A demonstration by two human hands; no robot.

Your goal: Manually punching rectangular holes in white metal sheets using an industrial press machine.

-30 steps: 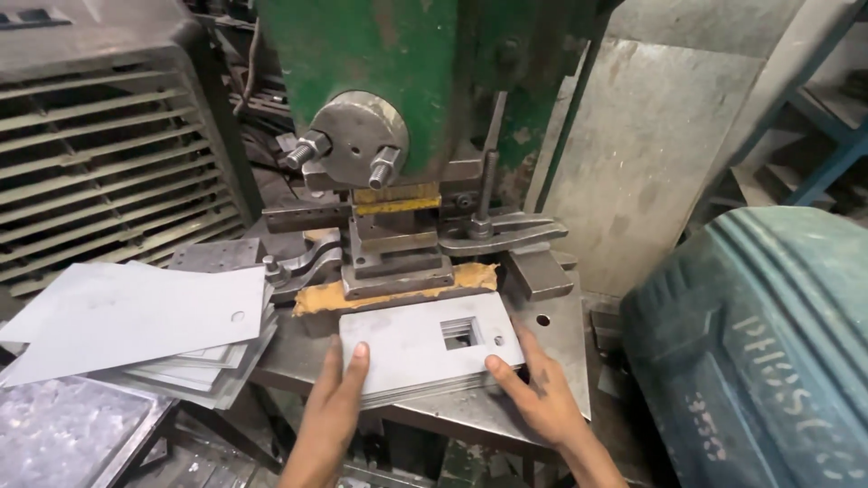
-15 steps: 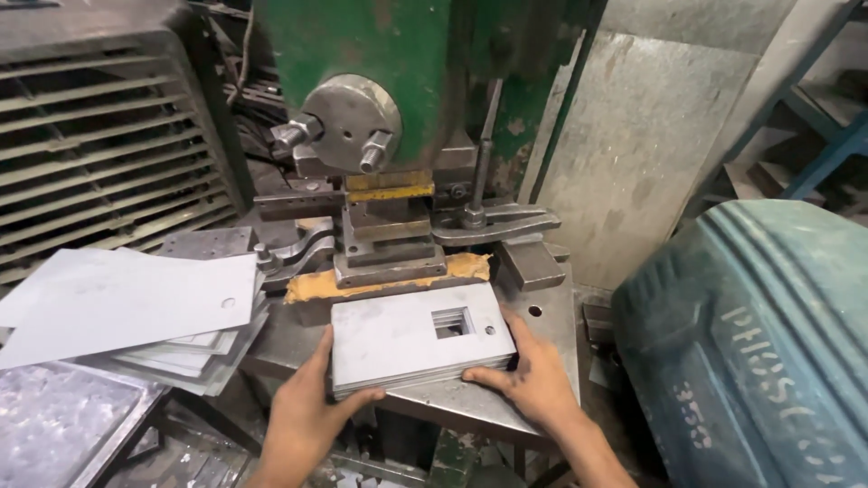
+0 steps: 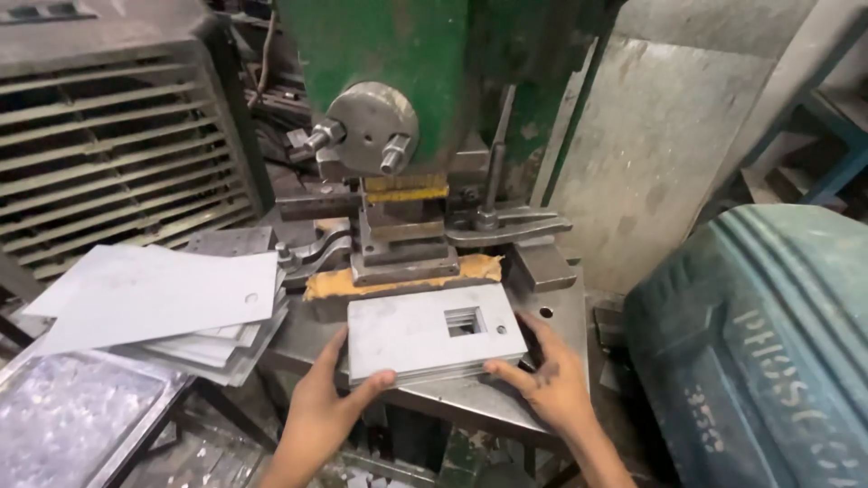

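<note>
Stack of grey sheets [image 3: 172, 312] at left, louvred metal panel [image 3: 117, 176], teal machine cover [image 3: 768, 343] at right

Two bare arms come up from the bottom of the view. The left hand [image 3: 327, 407] has nothing on it: no glove, no ring that shows, no watch on the wrist. The right hand [image 3: 553, 384] is bare too. Each arm runs out of view low down, and no sleeve shows on the part that can be seen, so any sleeve may start higher up. The fingers are short and the nails look plain and cut close, though the view is too soft to be sure. No marks or bands show on either wrist. The rest of the body is out of view.
</note>
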